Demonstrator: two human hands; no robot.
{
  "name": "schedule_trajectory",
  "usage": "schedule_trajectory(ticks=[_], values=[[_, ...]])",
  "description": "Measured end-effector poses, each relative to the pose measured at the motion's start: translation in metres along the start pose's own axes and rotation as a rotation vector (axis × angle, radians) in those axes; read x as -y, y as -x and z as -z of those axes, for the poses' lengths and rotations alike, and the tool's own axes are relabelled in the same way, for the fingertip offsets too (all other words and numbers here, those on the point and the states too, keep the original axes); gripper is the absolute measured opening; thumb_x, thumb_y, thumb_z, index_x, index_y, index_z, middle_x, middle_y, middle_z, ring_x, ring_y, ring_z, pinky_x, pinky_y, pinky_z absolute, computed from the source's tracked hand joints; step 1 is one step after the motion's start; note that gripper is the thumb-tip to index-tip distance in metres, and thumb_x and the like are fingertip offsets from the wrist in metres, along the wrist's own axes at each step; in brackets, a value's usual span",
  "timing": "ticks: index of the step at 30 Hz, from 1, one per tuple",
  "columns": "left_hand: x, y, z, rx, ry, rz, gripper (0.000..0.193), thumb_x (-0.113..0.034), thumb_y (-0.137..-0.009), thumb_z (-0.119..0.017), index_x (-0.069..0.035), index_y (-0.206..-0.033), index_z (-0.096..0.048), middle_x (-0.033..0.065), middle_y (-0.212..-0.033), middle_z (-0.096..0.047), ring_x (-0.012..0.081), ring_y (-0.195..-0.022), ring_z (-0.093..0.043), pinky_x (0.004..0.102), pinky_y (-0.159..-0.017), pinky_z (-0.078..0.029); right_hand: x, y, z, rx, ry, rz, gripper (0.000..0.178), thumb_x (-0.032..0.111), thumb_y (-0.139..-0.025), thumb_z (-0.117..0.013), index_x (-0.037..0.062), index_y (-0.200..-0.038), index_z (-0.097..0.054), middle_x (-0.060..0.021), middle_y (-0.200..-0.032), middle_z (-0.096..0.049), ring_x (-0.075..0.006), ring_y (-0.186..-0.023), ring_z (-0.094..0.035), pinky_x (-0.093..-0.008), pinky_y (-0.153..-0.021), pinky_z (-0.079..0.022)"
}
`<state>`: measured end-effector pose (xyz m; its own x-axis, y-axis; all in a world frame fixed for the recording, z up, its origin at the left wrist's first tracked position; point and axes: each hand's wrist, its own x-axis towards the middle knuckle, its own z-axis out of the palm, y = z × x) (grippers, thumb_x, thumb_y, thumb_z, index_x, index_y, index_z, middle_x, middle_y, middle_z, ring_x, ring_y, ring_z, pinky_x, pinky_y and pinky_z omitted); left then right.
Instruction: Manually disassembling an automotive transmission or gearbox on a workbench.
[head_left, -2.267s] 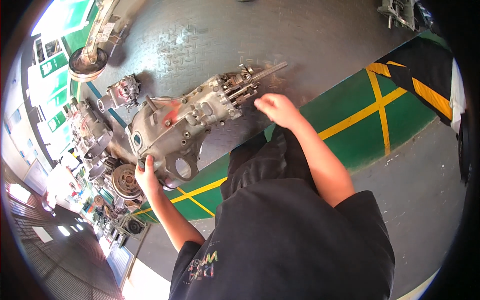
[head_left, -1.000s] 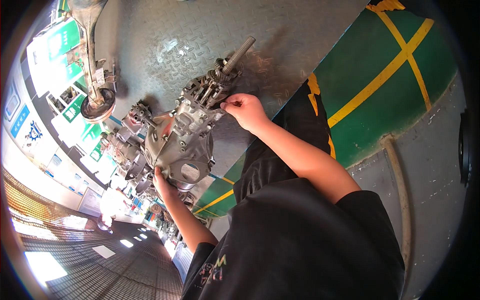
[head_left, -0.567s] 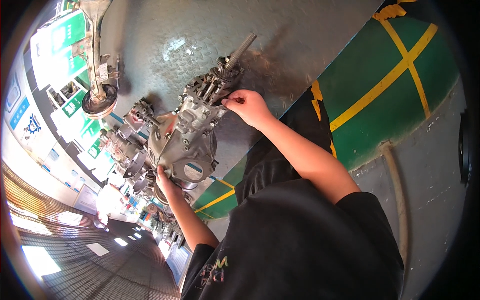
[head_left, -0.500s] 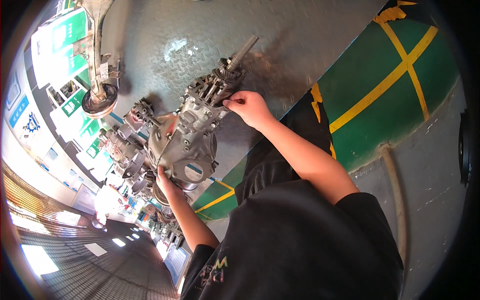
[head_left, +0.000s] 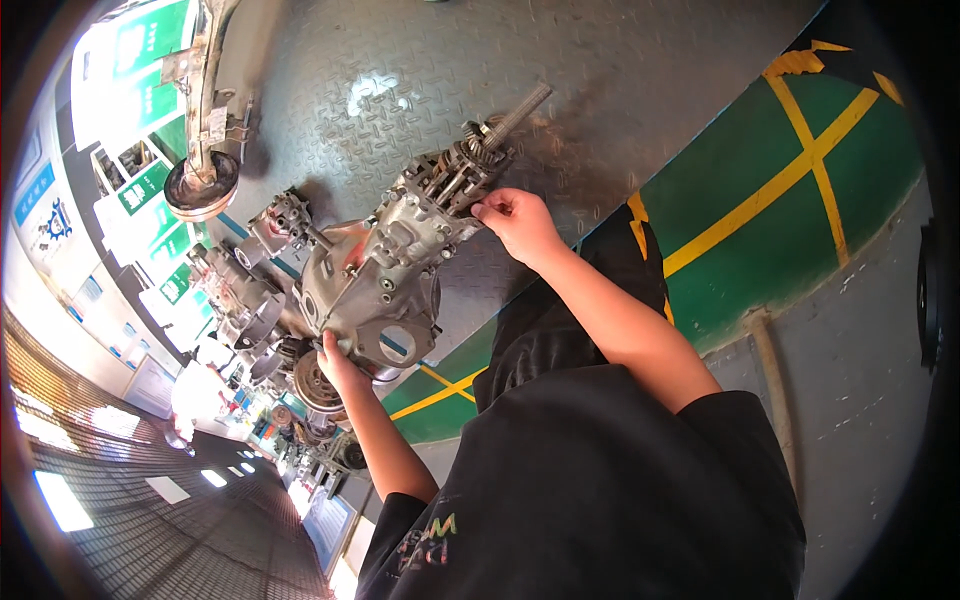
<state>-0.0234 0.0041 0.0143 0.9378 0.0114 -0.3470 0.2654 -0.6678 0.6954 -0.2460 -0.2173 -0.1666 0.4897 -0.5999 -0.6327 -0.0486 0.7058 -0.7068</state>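
A grey metal gearbox (head_left: 385, 245) lies on the steel-plate tabletop, its wide bell housing (head_left: 340, 300) toward my left. From its other end, gears (head_left: 478, 145) and a long splined shaft (head_left: 520, 115) point up and to the right. My left hand (head_left: 338, 360) grips the rim of the bell housing, thumb on top and the other fingers mostly hidden beneath. At the side of the case, beside the exposed gears and rods, my right hand (head_left: 522, 226) has thumb and fingertips closed in a pinch. What lies between them is too small to make out.
The tabletop (head_left: 420, 45) is worn tread plate with a blue edge. Other mechanical assemblies (head_left: 235, 285) stand close to the left. Beyond them rises a long metal part with a round drum end (head_left: 203, 187). Green floor (head_left: 740, 210) with yellow stripes borders the table on the right.
The whole view has shifted a little, so the gearbox sits slightly farther right. Both hands keep their places on it, and the right fingers stay pinched at the case.
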Motion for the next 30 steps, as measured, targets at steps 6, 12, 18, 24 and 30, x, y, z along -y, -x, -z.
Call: schedule_trajectory(ticks=[6,12,18,24,30], values=[[-0.003,0.003,-0.004,-0.009,0.005,-0.003,0.054,-0.033,-0.09,-0.067,0.01,-0.121,-0.053,0.0198,-0.115,-0.062,0.0287,-0.096,-0.065,0.0401,-0.08,-0.056,0.004,0.004,0.001,0.015,-0.011,-0.006,0.018,0.015,-0.089,-0.073,0.0002,-0.083,-0.064,0.0026,-0.07,-0.058,-0.0056,-0.065,-0.049,-0.0245,-0.059,-0.04],[0.002,0.001,-0.003,-0.016,-0.013,0.005,0.05,-0.033,-0.093,-0.063,0.007,-0.121,-0.056,0.0164,-0.112,-0.064,0.0264,-0.095,-0.065,0.0384,-0.08,-0.055,-0.001,0.006,0.001,-0.038,-0.009,0.092,0.021,0.019,-0.09,-0.071,-0.001,-0.089,-0.066,-0.0001,-0.071,-0.061,-0.0053,-0.064,-0.052,-0.0245,-0.058,-0.042],[0.014,-0.001,0.004,0.062,0.109,-0.01,0.04,-0.025,-0.093,-0.065,0.005,-0.119,-0.058,0.0121,-0.11,-0.064,0.0225,-0.094,-0.063,0.0368,-0.081,-0.054,0.079,0.0,0.019,-0.046,0.241,0.171,0.035,0.032,-0.093,-0.066,-0.0004,-0.081,-0.066,-0.0055,-0.065,-0.059,-0.0124,-0.06,-0.055,-0.0296,-0.056,-0.042],[0.011,0.004,0.007,0.088,0.098,0.033,0.031,-0.02,-0.091,-0.068,0.003,-0.111,-0.062,0.009,-0.102,-0.067,0.0201,-0.087,-0.064,0.0336,-0.079,-0.053,0.122,-0.029,0.017,0.193,0.964,0.083,0.053,0.051,-0.091,-0.056,0.0025,-0.074,-0.069,-0.0197,-0.071,-0.064,-0.0369,-0.071,-0.064,-0.0466,-0.065,-0.049],[-0.005,0.03,-0.001,0.037,0.131,0.078,0.033,-0.022,-0.09,-0.07,0.005,-0.108,-0.062,0.0108,-0.099,-0.067,0.0204,-0.082,-0.064,0.0343,-0.075,-0.053,0.124,-0.032,0.011,0.174,0.946,0.117,0.054,0.052,-0.092,-0.055,0.0024,-0.075,-0.069,-0.0216,-0.073,-0.064,-0.04,-0.074,-0.063,-0.0488,-0.066,-0.049]])
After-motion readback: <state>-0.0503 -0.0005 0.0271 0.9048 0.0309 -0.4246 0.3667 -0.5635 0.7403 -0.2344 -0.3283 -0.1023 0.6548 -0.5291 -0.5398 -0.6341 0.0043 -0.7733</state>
